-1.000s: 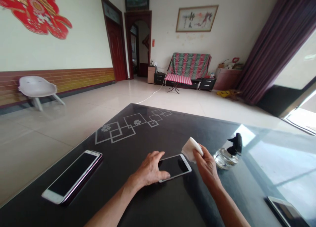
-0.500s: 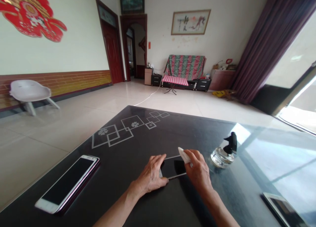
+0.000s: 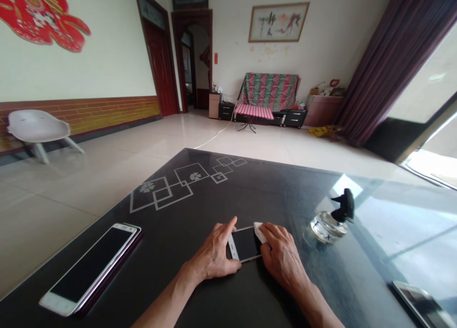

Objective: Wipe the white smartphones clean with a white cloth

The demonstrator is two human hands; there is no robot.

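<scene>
A phone with a dark screen and white end (image 3: 246,244) lies flat on the black table (image 3: 243,190). My left hand (image 3: 217,252) holds its left end, thumb at the near edge and fingers at the far edge. Under the fingers of my right hand (image 3: 282,252) is a white cloth or tissue (image 3: 260,232), pressed on the right part of the phone's screen. My right hand hides the phone's right end and most of the cloth.
A white phone (image 3: 91,266) lies at the left on a dark red case or second phone. Another phone (image 3: 423,304) is at the right edge. Beyond my right hand stands a clear spray bottle (image 3: 327,227) with a black nozzle.
My right hand has lowered the white cloth onto the screen, its fingers now flatter. More of the phone's white left end shows. The view has shifted slightly.
</scene>
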